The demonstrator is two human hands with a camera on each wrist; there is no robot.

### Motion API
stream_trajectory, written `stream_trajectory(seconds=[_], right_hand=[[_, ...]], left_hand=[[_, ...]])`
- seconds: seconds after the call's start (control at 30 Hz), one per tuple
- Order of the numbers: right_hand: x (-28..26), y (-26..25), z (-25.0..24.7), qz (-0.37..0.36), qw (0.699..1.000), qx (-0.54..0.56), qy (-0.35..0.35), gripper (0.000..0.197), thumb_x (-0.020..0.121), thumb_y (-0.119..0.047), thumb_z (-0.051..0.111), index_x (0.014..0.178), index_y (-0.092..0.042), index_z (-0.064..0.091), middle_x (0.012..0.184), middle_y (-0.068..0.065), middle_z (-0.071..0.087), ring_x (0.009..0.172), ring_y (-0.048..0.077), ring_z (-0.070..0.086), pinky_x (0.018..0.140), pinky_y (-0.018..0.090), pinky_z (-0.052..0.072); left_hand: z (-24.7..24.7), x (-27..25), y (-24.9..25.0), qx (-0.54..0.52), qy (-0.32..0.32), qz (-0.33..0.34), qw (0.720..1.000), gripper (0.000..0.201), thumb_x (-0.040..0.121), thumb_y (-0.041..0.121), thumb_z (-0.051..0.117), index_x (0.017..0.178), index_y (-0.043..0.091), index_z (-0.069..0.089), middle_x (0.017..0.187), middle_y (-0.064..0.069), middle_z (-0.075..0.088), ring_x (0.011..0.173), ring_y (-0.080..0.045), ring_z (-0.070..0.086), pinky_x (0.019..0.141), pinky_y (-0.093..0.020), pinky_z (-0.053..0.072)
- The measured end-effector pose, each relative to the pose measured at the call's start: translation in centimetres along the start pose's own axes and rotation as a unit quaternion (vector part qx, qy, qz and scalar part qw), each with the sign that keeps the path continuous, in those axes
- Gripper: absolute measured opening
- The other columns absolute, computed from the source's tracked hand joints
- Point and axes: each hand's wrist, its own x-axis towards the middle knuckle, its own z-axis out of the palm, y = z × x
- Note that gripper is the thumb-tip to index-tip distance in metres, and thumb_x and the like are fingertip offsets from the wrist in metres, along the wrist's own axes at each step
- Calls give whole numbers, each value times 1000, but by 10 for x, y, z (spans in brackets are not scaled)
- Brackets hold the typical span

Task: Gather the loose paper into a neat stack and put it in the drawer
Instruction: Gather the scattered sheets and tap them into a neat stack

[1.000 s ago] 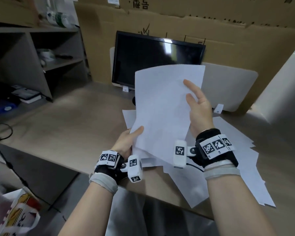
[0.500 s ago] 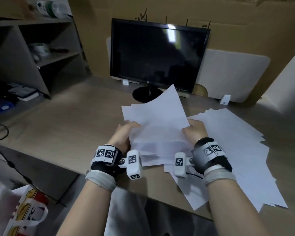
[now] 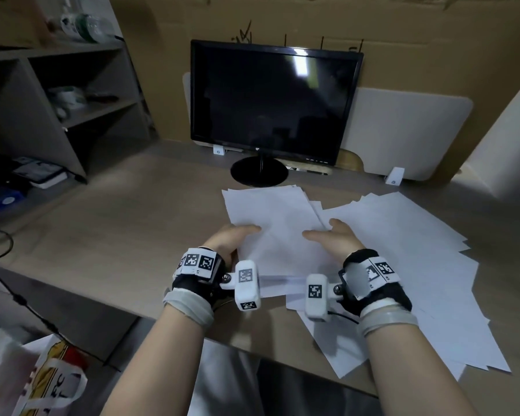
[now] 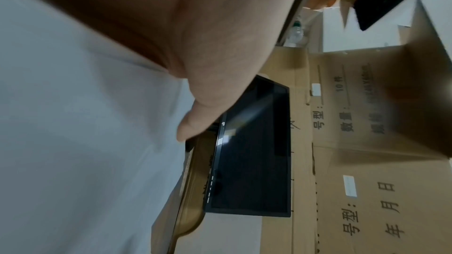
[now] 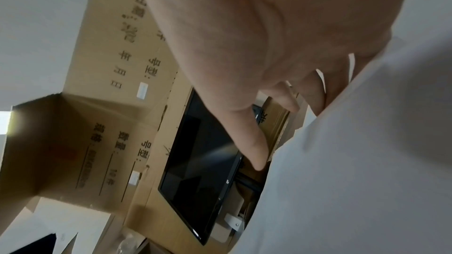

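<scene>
Judged gathering step. Pinching sheaf [image 3: 276, 223] at both side edges with left hand [image 3: 228, 240] and right hand [image 3: 335, 240]: thumbs on top, fingers hidden beneath. Resting far end of sheaf on desk [image 3: 132, 229], ahead of grip. Leaving loose sheets [image 3: 409, 253] fanned outboard of right hand. No drawer in view. Next, likely: squaring held edges, then drawing outboard sheets in.

Dark monitor [image 3: 270, 103] on wooden desk [image 3: 117, 223], cardboard [image 3: 418, 40] behind, shelves [image 3: 57, 55] left, printed bag [image 3: 51, 382] below.
</scene>
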Motion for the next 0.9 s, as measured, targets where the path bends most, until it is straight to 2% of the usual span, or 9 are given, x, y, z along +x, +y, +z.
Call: stream_trajectory(seconds=[0.13,0.2,0.3,0.4,0.47,0.57,0.7,0.8,0.9], right_hand=[[-5,6,-3,-3,999,47,-1,90,84,-27,77,155,-9,25,157,8,33,141,25,39,114,35,33],[-9,8,-3,-11,998,57,11,85,86,-27,75,154,-8,27,157,9,33,141,24,39,113,34,32],[-13,7,-4,-14,997,72,17,82,88,-37,71,153,-7,31,156,8,35,140,25,40,110,35,35],[-14,6,-4,-24,992,124,-2,75,77,-53,75,133,-6,57,133,7,63,117,25,62,100,36,48],[-23,-1,-4,-47,982,180,-19,47,83,-45,75,112,-9,70,109,4,75,100,22,71,95,37,54],[-34,-15,-6,-127,970,206,-10,22,89,-17,70,110,-10,72,104,2,77,99,22,72,88,34,56],[-38,-29,-13,-182,963,196,36,33,86,9,60,116,-4,62,108,3,72,96,18,70,76,25,55],[-44,-36,-19,-211,956,188,72,34,90,7,54,119,-10,59,111,0,70,100,14,67,85,28,53],[-51,-42,-23,-234,949,183,105,33,93,3,48,120,-13,55,111,-4,68,100,13,64,86,26,50]], left_hand=[[7,5,-10,-3,19,31,999,28,92,-5,65,119,-3,62,113,-18,71,99,-35,69,83,-41,58],[6,7,-14,-28,37,58,997,42,85,-5,70,125,-6,58,116,-18,71,99,-35,71,87,-46,59],[0,7,-17,-79,53,121,988,53,84,-9,65,133,3,50,122,-20,70,106,-38,70,95,-55,56],[-8,-3,-8,-106,45,185,976,55,84,-5,66,134,10,48,122,-19,71,104,-36,70,93,-52,57],[-13,-7,1,-104,47,221,969,49,89,-8,65,131,13,50,121,-14,72,105,-32,71,93,-49,57],[-17,-15,11,-88,45,255,962,47,93,-11,61,127,20,53,117,-5,74,104,-25,73,92,-44,57],[-11,-25,19,-71,42,293,952,52,90,-14,61,132,16,53,120,-6,73,110,-26,71,95,-45,57],[-1,-33,33,-73,57,313,945,46,91,-10,63,119,25,55,116,-3,73,107,-23,72,95,-45,57],[9,-39,48,-63,71,345,934,34,97,5,63,116,30,51,124,-5,67,114,-21,67,102,-45,53]])
